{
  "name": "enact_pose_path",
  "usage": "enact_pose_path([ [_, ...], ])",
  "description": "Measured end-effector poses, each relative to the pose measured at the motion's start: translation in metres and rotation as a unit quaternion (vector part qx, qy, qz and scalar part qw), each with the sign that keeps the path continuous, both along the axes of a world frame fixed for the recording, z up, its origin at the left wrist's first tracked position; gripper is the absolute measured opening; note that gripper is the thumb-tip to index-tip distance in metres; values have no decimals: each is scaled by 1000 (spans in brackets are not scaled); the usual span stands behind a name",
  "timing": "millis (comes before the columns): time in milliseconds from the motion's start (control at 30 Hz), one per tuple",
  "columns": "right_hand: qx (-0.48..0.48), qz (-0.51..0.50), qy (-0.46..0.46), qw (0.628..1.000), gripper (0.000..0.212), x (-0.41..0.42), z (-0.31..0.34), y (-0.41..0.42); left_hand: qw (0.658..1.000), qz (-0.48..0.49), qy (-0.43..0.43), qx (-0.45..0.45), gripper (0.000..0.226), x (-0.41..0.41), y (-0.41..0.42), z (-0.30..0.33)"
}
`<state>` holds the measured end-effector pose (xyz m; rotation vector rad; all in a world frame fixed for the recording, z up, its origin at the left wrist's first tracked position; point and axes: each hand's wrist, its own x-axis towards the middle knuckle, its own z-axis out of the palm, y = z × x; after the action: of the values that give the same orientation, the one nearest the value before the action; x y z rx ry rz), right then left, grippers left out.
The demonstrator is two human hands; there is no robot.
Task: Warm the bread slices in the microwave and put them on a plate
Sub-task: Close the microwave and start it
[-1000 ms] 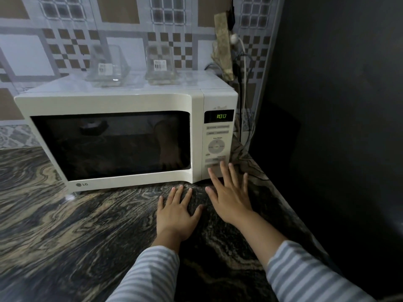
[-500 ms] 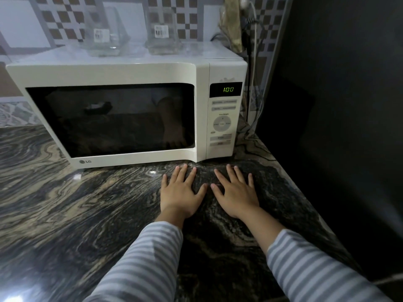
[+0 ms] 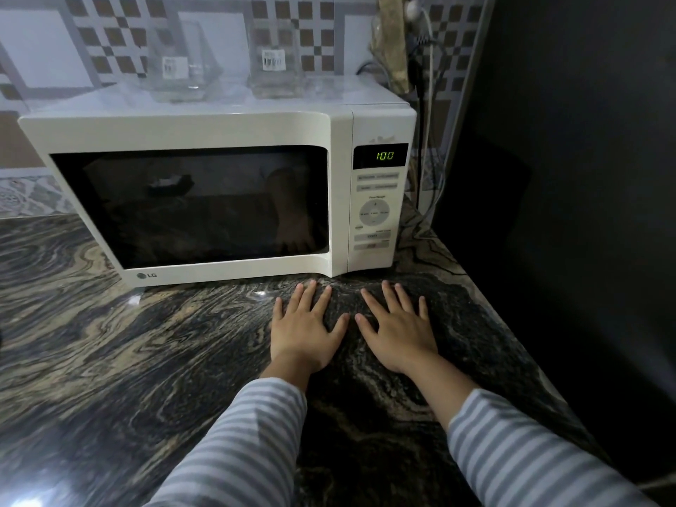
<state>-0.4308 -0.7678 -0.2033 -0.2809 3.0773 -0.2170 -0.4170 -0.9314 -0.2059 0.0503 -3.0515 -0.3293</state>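
My left hand (image 3: 305,333) and right hand (image 3: 397,329) lay flat and empty on the marble bench (image 3: 146,360), just near of the shut LG microwave (image 3: 219,129). Its display (image 3: 385,155) read 100; no bread showed through the dark door. Pressing start (image 3: 372,236) seemed next.

We see a dark marbled stone countertop (image 3: 128,360) carrying a white microwave (image 3: 226,133) at its rear, door shut. Our left hand (image 3: 305,334) and right hand (image 3: 398,334) lie flat on the countertop, palms down, fingers spread, just before the microwave
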Motion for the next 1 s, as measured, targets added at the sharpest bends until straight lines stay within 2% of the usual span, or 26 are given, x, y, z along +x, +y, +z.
enact_pose_path([
  [433,0,1,-5,1000,59,1,2,-1,1000,3,1,1,69,0,1,1],
  [633,-48,-10,-57,997,55,-4,16,-1,1000,3,0,2,68,0,0,2],
  [733,-68,-25,2,997,56,-13,30,-1,1000,1,-2,0,69,0,0,2],
  [867,-15,-14,110,994,59,-24,46,-2,1000,0,-1,3,69,1,-1,3],
  [1000,23,-14,134,991,61,-30,50,-3,1000,1,3,4,69,0,-1,2],
])
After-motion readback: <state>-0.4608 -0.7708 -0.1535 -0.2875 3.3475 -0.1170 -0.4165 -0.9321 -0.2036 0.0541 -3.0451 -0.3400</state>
